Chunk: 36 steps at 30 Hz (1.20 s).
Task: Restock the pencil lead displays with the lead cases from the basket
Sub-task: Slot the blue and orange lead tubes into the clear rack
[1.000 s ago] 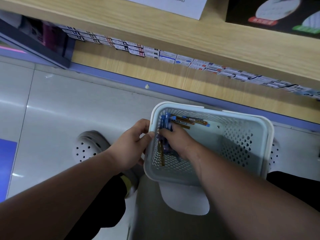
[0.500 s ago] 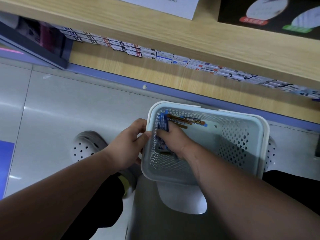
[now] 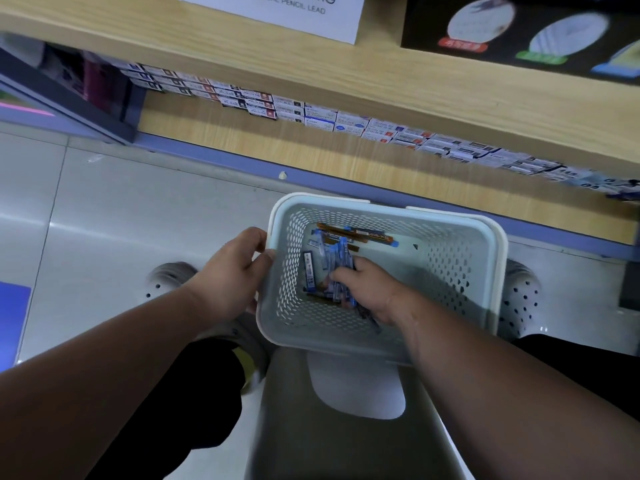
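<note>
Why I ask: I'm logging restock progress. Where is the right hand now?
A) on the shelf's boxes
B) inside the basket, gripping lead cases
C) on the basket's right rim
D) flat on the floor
B: the right hand is down in the white basket, fingers curled round a bunch of blue lead cases, while the left hand holds its left rim.

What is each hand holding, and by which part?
The left hand grips the basket by its left rim. The right hand grips a bunch of lead cases near their lower ends.
</note>
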Each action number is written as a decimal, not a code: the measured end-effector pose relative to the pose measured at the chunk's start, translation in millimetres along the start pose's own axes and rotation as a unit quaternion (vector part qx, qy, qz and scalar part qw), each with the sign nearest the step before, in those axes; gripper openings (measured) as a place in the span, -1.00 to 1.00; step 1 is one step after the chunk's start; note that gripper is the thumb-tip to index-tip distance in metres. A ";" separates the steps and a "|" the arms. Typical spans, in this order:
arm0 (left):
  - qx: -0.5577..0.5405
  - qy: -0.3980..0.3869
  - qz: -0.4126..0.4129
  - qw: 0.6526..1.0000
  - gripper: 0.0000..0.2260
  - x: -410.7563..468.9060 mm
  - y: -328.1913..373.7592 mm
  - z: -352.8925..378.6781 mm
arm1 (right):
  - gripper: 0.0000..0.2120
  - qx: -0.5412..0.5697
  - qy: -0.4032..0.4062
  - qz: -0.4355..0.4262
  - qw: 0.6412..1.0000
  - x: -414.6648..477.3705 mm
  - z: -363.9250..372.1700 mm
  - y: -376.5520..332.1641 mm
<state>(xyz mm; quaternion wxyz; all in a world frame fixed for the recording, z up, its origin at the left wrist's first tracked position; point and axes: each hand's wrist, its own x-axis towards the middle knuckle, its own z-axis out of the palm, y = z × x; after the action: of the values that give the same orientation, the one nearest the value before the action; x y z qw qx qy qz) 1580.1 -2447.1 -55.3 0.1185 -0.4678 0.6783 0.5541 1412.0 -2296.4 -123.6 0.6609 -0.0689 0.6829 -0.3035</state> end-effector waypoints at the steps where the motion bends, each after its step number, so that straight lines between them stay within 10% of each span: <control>1: 0.001 0.000 -0.006 1.000 -0.89 0.4 -0.3 -2.0 | -0.84 -0.003 -0.002 -0.003 1.000 -1.2 0.1 -1.4; 10: 0.003 0.051 -0.034 0.998 -0.93 6.8 -3.7 -22.2 | -0.85 -0.073 0.037 -0.023 0.996 -18.4 -27.1 -11.9; 16: 0.273 0.231 0.222 0.907 -0.84 0.0 35.2 -16.3 | -0.83 -0.040 0.023 -0.040 0.998 -51.9 -47.7 -27.9; 24: 0.339 -0.062 0.108 0.932 -0.57 35.4 35.7 66.4 | -0.84 -0.037 0.066 -0.074 0.994 -101.0 -83.0 -33.1; 36: 0.403 0.008 0.109 0.909 -0.42 107.4 -17.4 95.4 | -0.83 -0.036 0.142 -0.054 0.988 -106.3 -93.9 -28.5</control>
<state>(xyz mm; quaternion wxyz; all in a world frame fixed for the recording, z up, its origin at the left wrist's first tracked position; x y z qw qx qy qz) 1501.8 -2417.9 -173.5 0.2301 -0.3079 0.8915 0.2397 1327.0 -2236.4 -23.2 0.5367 -0.0856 0.7756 -0.3210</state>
